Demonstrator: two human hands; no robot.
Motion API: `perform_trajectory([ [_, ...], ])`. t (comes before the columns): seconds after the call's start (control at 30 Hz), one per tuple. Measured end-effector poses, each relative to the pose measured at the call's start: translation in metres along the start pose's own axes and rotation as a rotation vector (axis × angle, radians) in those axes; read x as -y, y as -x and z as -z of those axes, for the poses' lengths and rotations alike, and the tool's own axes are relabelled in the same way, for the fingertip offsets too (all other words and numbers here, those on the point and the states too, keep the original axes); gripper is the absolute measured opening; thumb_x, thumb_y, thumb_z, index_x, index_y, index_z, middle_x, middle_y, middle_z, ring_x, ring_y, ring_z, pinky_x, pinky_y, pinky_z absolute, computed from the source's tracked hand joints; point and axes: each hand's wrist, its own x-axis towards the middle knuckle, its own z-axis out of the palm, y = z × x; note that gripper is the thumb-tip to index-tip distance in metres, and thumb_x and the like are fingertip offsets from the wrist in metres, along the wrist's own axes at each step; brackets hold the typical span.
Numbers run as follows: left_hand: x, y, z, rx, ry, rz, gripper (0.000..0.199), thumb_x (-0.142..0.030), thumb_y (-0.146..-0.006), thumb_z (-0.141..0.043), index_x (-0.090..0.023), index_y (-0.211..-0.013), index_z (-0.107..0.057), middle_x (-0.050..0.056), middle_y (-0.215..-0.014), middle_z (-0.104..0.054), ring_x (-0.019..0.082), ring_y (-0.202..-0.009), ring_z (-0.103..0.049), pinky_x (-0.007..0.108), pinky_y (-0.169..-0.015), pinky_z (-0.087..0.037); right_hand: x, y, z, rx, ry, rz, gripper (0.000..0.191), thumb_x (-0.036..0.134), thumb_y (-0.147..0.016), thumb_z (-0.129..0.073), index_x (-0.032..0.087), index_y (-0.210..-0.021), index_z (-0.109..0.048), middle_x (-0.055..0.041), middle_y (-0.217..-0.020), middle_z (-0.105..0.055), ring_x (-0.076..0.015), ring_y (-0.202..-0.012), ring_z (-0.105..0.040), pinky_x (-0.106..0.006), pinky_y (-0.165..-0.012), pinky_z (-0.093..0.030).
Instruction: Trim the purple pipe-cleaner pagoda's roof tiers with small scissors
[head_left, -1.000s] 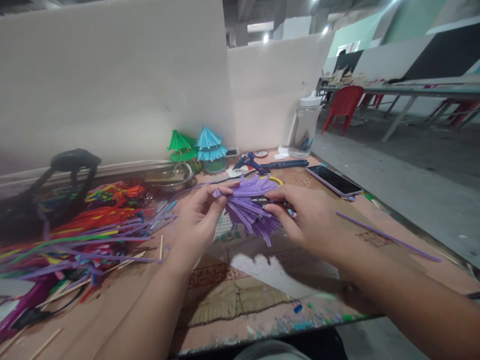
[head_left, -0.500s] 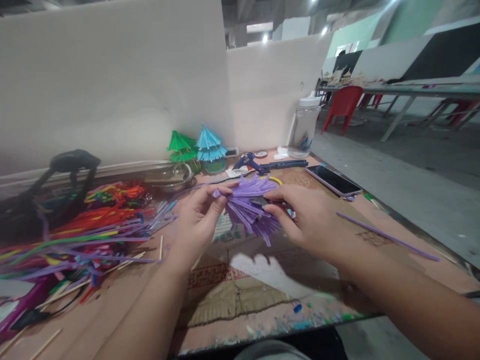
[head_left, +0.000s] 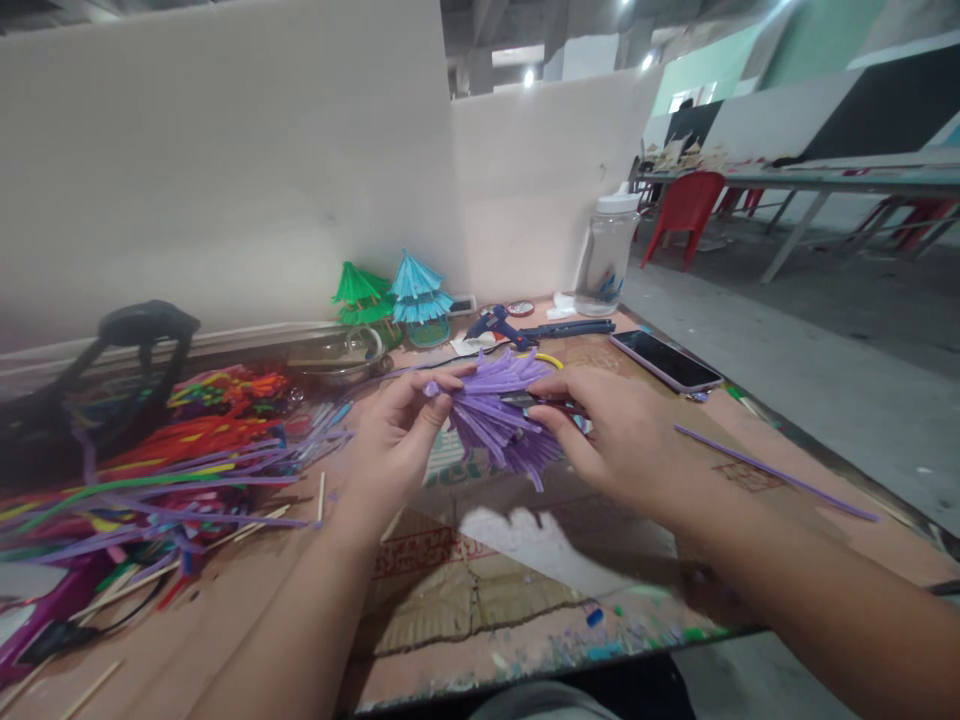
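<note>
My left hand (head_left: 409, 415) pinches the pointed end of a purple pipe-cleaner cone (head_left: 495, 410), thumb and fingers closed on its tip. The cone lies on its side, its strands fanning to the right in layers above the cardboard. From the right, my right hand (head_left: 607, 420) grips a small dark metal tool (head_left: 559, 404) between thumb and fingers. The tool's narrow tip reaches in among the purple strands. Its exact kind is partly hidden by my fingers. Behind the cone shows part of a yellow ring (head_left: 551, 360).
Tangled coloured pipe cleaners (head_left: 180, 440) lie at left. Green (head_left: 364, 290) and blue (head_left: 420, 285) paper-like trees stand behind, near a glue gun (head_left: 495, 325) and clear bottle (head_left: 607, 255). A phone (head_left: 666, 360) and loose purple pipe cleaner (head_left: 772, 472) are at right.
The tool's grey tip among the strands looks narrower than before. Both hands and the purple cone stay nearly where they were.
</note>
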Motion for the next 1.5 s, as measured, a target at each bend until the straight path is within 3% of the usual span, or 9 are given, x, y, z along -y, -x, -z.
perform_trajectory([
  [0.57, 0.0015, 0.0001, -0.0005, 0.011, 0.029, -0.007, 0.014, -0.034, -0.095, -0.063, -0.022, -0.095, -0.069, 0.008, -0.118, -0.075, 0.024, -0.114, -0.068, 0.032, -0.088, -0.054, -0.0004, 0.0003, -0.0024, 0.028, -0.062, -0.059, 0.01, 0.027, -0.095, -0.058, 0.019, -0.099, -0.063, -0.005, -0.088, -0.073, -0.018, -0.073, -0.065, -0.03, -0.064, -0.045],
  [0.83, 0.0003, -0.0007, -0.0007, 0.014, 0.022, -0.017, 0.01, -0.031, -0.096, -0.062, -0.022, -0.095, -0.068, 0.007, -0.118, -0.075, 0.022, -0.11, -0.07, 0.03, -0.083, -0.054, 0.0003, 0.0022, -0.0019, -0.028, -0.036, 0.011, 0.008, 0.02, -0.093, -0.062, 0.018, -0.1, -0.062, -0.0037, -0.089, -0.073, -0.0182, -0.078, -0.067, -0.029, -0.068, -0.046],
  [1.17, 0.0, -0.0004, -0.0008, 0.027, 0.056, 0.003, 0.013, -0.033, -0.096, -0.062, -0.022, -0.095, -0.067, 0.009, -0.12, -0.075, 0.025, -0.12, -0.065, 0.033, -0.088, -0.053, 0.0026, 0.0009, 0.0012, -0.034, -0.075, 0.01, 0.009, 0.021, -0.094, -0.06, 0.016, -0.1, -0.063, -0.0044, -0.088, -0.072, -0.0156, -0.072, -0.064, -0.027, -0.065, -0.045],
  [1.5, 0.0016, -0.0004, -0.0005, 0.024, 0.054, -0.023, 0.008, -0.028, -0.097, -0.061, -0.023, -0.095, -0.067, 0.004, -0.119, -0.076, 0.017, -0.111, -0.069, 0.026, -0.085, -0.052, 0.0003, -0.0001, 0.0006, -0.03, -0.005, 0.033, 0.01, 0.023, -0.093, -0.06, 0.015, -0.097, -0.063, -0.0039, -0.084, -0.071, -0.0159, -0.068, -0.062, -0.028, -0.061, -0.043],
])
